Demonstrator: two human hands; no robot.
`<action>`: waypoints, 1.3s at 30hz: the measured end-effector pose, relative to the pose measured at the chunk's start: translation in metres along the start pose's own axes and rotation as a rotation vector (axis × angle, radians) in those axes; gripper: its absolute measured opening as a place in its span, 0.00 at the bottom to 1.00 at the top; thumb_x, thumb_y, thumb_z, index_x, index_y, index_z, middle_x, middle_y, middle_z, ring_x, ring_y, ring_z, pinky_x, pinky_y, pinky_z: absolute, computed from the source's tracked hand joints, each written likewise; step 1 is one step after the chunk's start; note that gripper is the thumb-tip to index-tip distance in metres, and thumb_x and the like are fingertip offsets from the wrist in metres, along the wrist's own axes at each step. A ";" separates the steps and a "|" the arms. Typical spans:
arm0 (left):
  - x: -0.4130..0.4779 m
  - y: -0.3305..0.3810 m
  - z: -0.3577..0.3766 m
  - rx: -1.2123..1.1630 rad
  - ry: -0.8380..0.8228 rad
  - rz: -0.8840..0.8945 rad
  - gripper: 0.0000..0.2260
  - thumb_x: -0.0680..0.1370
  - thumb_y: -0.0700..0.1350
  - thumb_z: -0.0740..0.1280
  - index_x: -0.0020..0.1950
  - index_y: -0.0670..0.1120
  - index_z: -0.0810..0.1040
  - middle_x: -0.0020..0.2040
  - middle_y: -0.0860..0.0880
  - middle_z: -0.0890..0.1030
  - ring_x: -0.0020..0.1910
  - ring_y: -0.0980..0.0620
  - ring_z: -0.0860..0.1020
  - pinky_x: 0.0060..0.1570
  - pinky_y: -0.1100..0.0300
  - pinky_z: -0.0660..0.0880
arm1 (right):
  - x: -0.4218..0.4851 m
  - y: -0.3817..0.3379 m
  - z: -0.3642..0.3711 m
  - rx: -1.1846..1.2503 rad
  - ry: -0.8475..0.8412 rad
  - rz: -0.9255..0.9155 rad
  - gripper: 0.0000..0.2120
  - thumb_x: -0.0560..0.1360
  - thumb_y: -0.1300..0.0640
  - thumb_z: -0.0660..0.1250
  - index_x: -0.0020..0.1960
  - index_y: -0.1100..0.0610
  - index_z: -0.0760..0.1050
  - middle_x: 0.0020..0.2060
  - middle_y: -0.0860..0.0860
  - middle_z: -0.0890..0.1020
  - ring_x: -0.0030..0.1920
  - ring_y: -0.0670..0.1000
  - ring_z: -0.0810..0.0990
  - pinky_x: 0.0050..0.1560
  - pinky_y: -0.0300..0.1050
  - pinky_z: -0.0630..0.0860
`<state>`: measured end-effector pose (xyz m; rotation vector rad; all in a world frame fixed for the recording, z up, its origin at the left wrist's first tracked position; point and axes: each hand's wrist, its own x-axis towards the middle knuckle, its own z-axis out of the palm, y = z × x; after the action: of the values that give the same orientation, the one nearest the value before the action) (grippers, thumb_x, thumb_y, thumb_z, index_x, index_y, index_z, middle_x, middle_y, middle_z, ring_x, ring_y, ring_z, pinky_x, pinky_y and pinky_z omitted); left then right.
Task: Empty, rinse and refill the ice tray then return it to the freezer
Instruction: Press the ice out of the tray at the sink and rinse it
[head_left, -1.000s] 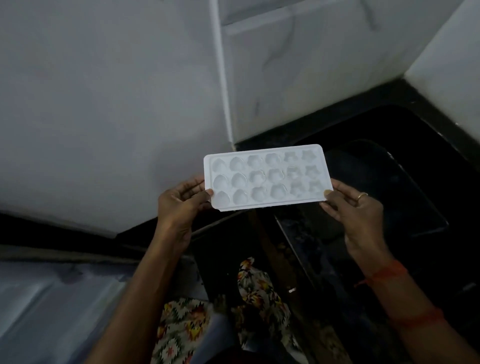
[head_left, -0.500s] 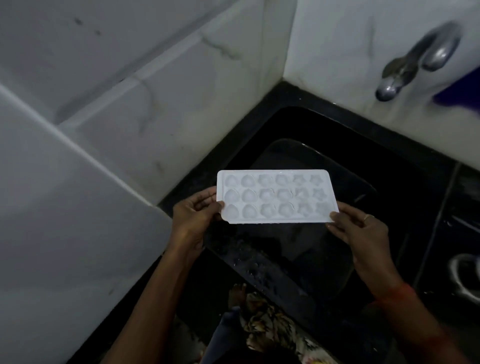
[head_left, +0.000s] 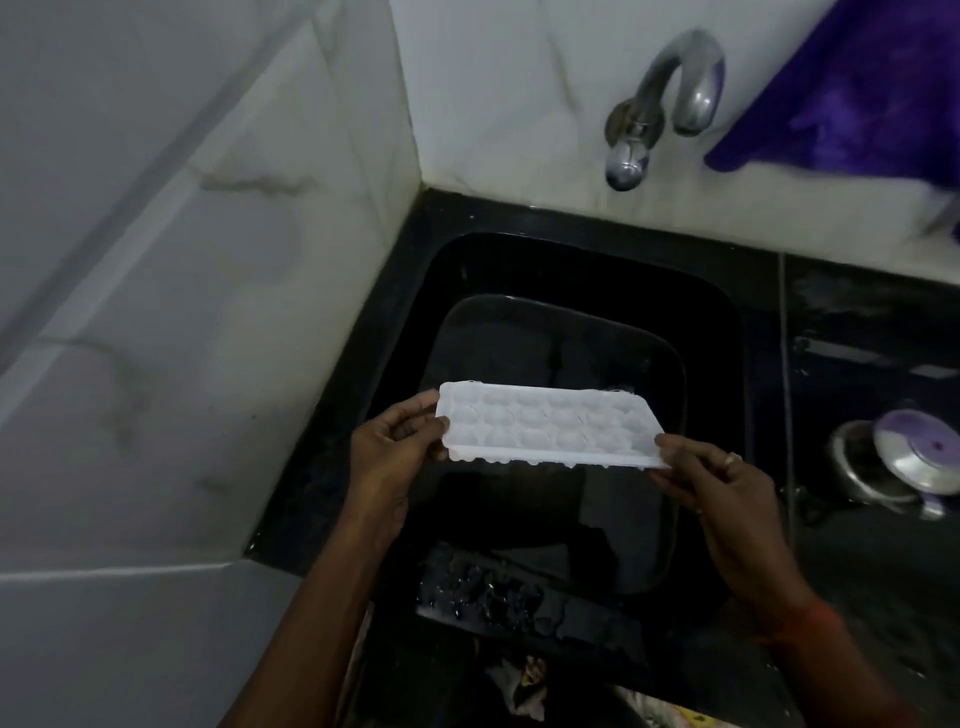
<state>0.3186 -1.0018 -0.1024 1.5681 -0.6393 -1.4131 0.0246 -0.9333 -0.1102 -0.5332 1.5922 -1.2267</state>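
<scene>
A white plastic ice tray (head_left: 545, 428) with several shaped cells hangs over the black sink (head_left: 717, 364), its far edge tipped down and away from me. My left hand (head_left: 395, 452) grips the tray's left end. My right hand (head_left: 711, 483), with a ring on one finger, pinches the right end. A curved metal tap (head_left: 670, 98) sticks out of the white tiled wall above the sink's far side; no water runs from it.
White marble-look wall tiles (head_left: 208, 260) close in on the left and back. A steel pot with a lid (head_left: 904, 462) stands on the black counter to the right. A purple cloth (head_left: 857, 88) hangs at the top right. Water drops lie on the sink's near rim (head_left: 488, 592).
The view has swung right and down from the wall corner to the sink and tap. The tray, flat before, now tilts with its far edge lower, held above the basin.
</scene>
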 end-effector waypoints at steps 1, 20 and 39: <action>0.002 0.000 0.004 0.005 -0.012 -0.008 0.10 0.75 0.33 0.72 0.54 0.42 0.84 0.43 0.45 0.87 0.40 0.47 0.82 0.39 0.59 0.81 | -0.001 0.000 -0.003 0.004 0.006 -0.002 0.05 0.76 0.62 0.71 0.47 0.56 0.86 0.51 0.52 0.87 0.51 0.53 0.86 0.51 0.42 0.83; -0.003 0.008 0.047 0.098 -0.112 -0.065 0.07 0.79 0.45 0.70 0.49 0.43 0.85 0.39 0.48 0.86 0.32 0.55 0.77 0.35 0.60 0.81 | 0.022 -0.034 -0.037 -0.427 0.020 -0.306 0.08 0.72 0.49 0.76 0.50 0.46 0.83 0.36 0.46 0.86 0.41 0.45 0.85 0.43 0.30 0.77; 0.033 0.041 0.058 0.148 -0.141 -0.060 0.14 0.77 0.51 0.72 0.46 0.40 0.85 0.37 0.45 0.85 0.32 0.54 0.82 0.35 0.56 0.82 | 0.046 -0.051 -0.015 -0.490 0.160 -0.293 0.11 0.72 0.42 0.74 0.51 0.47 0.84 0.35 0.48 0.85 0.38 0.48 0.85 0.44 0.41 0.81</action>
<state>0.2773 -1.0645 -0.0797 1.6235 -0.8018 -1.5613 -0.0183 -0.9830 -0.0850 -1.0297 2.0180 -1.1055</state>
